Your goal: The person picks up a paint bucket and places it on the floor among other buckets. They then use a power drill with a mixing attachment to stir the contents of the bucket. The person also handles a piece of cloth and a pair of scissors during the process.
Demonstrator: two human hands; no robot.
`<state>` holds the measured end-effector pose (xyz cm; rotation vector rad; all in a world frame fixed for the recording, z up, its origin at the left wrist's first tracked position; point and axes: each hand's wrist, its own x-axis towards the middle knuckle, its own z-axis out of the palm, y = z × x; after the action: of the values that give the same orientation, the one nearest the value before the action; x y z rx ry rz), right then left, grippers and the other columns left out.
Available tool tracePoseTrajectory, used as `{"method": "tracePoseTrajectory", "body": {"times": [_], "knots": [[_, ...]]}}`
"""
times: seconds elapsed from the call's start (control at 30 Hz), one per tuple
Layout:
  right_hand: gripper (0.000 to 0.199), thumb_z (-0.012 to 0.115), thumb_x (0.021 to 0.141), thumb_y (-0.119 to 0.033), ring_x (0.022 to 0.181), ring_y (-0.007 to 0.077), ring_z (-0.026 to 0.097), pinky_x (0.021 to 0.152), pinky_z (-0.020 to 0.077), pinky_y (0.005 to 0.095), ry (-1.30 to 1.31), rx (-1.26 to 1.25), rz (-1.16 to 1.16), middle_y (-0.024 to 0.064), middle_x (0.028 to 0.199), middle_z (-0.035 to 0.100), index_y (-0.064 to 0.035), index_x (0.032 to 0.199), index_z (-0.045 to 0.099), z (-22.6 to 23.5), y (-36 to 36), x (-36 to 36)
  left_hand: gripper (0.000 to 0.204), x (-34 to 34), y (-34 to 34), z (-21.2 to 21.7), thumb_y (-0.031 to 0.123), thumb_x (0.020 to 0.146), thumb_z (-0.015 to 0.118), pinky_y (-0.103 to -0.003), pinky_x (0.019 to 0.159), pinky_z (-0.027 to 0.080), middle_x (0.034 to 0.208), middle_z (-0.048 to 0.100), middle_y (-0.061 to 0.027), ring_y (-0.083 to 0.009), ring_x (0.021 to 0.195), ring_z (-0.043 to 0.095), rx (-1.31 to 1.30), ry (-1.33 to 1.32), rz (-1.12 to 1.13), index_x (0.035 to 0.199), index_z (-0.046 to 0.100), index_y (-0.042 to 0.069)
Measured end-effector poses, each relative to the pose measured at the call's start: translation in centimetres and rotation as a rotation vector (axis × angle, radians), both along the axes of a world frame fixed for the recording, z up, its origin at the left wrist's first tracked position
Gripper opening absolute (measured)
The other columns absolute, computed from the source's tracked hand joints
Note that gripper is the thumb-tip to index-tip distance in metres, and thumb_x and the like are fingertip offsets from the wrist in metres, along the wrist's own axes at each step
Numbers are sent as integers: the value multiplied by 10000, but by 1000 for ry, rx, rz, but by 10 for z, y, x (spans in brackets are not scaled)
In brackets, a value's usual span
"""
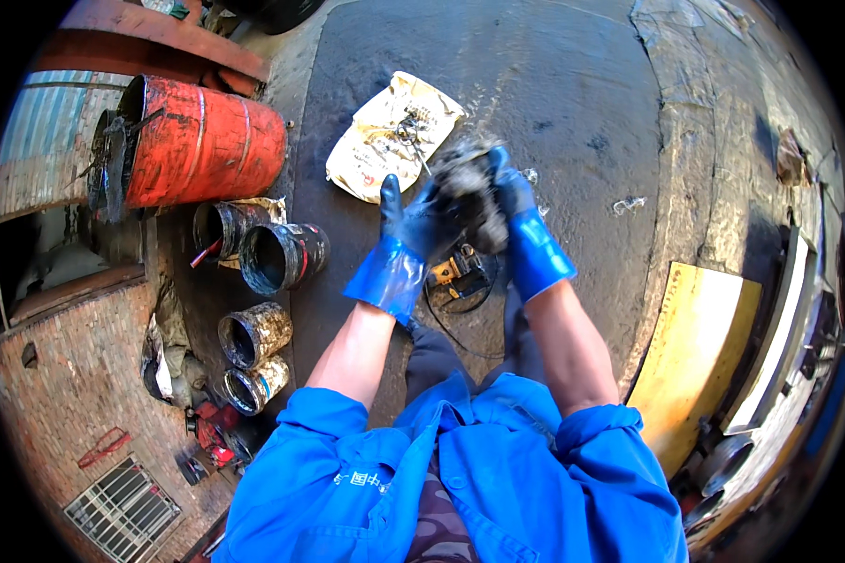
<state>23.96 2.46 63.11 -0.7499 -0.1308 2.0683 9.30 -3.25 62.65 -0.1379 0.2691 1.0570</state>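
In front of me, both hands wear blue rubber gloves with dark, stained palms. Between them is a blurred, dirty grey-black rag-like wad (474,192). My right hand (514,188) is closed on the wad's right side. My left hand (418,220) has its palm turned up and its thumb sticking out; its fingers hold the wad's left side and are partly hidden by it. Beyond my left hand lies a stained white sack (394,127) with a dark thin tool or cord on it. Below the wad, on the floor near my feet, is a yellow-and-black device (458,274) with a black cable.
A red drum (207,143) lies at the far left. Nearer stand several grimy buckets, including a black bucket (277,255) and a stained pail (253,336). A yellowish board (699,352) lies at right. Crumpled clear plastic (629,204) sits on the dark floor mat (573,84).
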Motion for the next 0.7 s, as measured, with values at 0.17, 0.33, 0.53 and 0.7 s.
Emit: {"method": "tracePoseTrajectory", "body": {"times": [0.17,0.33,0.53,0.7], "knots": [[202,564,930,-137,818,115,613,751,517,282,-773,658,210,27,913,681,-5,1054,652,7,-50,-46,568,-17,-37,-61,501,975,453,-364,1075,365,1362,524,-87,-217,1241,486,552,1351,-180,1377,485,101],[181,567,907,-124,812,112,570,734,495,296,-704,974,194,28,897,639,-11,1024,646,-8,-33,-25,477,28,-24,32,337,1029,358,-415,1080,394,1378,515,-132,-258,1236,514,-374,656,-46,1408,430,56],[247,646,788,-213,874,361,639,776,510,435,-1017,1236,166,156,904,662,-103,1003,694,37,-53,-26,469,-16,-6,-56,332,1032,346,-400,1095,377,1428,474,-112,-245,1290,469,-328,381,217,1419,423,78],[280,691,745,-175,929,373,636,802,511,453,-1142,1343,126,143,1027,667,-97,1013,671,45,-70,-41,458,-2,2,-44,324,1021,372,-387,1086,385,1406,494,-104,-240,1276,481,-190,653,189,1403,443,81]]}}
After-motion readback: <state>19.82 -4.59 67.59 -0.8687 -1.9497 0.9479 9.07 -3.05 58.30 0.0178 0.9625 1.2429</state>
